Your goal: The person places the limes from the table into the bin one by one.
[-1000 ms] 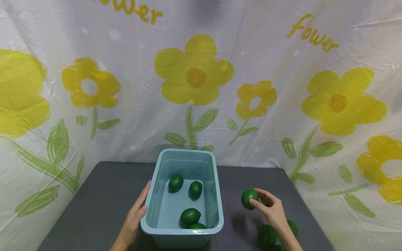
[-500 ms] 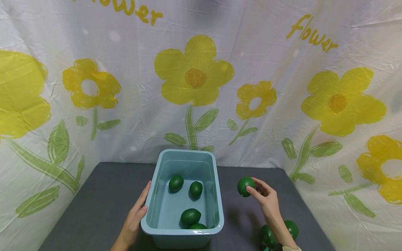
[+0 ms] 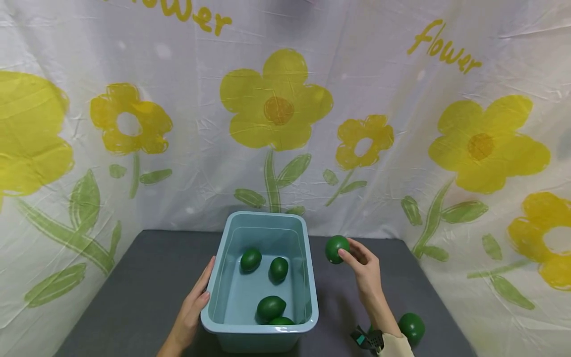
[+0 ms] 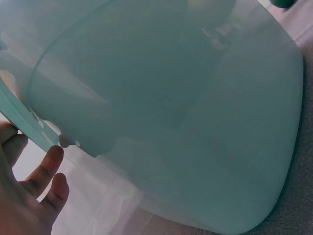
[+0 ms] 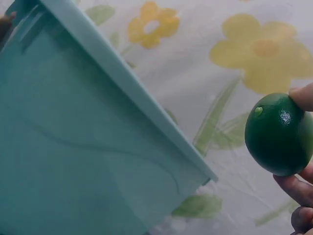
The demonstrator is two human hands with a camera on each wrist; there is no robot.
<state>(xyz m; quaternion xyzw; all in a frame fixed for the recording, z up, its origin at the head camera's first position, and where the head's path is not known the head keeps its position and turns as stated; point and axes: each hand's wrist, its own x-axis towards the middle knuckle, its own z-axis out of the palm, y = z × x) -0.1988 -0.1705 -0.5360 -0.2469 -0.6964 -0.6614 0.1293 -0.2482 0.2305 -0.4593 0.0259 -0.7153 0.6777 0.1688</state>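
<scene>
The right hand (image 3: pixel 368 270) pinches a green fruit (image 3: pixel 337 249), open air separating it from the tub (image 3: pixel 258 329); the left hand (image 3: pixel 189 312), fingers extended, rests against the tub's left edge.

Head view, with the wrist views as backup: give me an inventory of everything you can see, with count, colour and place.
Table: one, dark grey, below everything
Bin: one, light blue, on the table
Fruits inside: four visible, dark green, on the bin's floor
Raised fruit: one, dark green, right of the bin
Loose fruit: one clearly visible, dark green, lower right
Backdrop: one, whitish, behind the table, with yellow flowers and lettering
Wrist device: one, black and teal, right wrist
Sleeve: one, beige, right arm
Left hand: one, against the bin's left side
Right hand: one, fingers pinching the raised fruit
</scene>
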